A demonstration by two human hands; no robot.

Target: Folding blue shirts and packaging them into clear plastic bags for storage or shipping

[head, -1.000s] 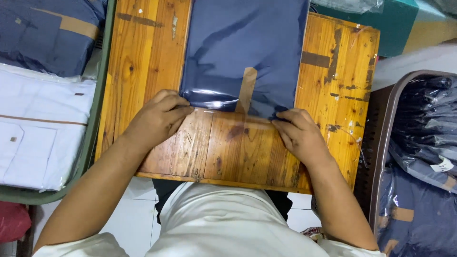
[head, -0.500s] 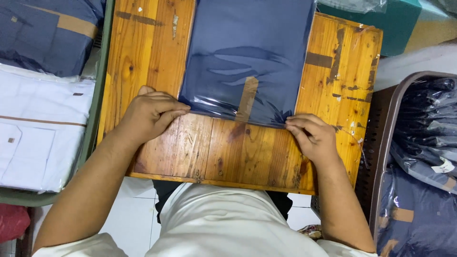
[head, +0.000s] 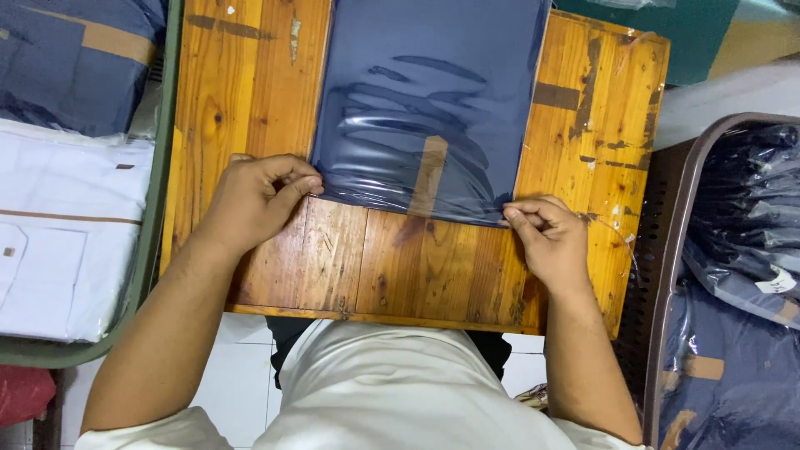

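A worn orange-brown wooden bench [head: 275,108] carries a flat navy folded garment in a clear glossy plastic bag [head: 429,108], probably light, soft and slippery. The left hand [head: 254,200] and right hand [head: 546,237] pinch its near corners, the surest hold.

A flat clear plastic bag holding navy cloth [head: 429,100], sealed by a brown tape strip [head: 427,175], lay on the desk [head: 250,92], with similar navy bagged packs [head: 733,250] in the basket at right and a white pack [head: 58,242] at left.
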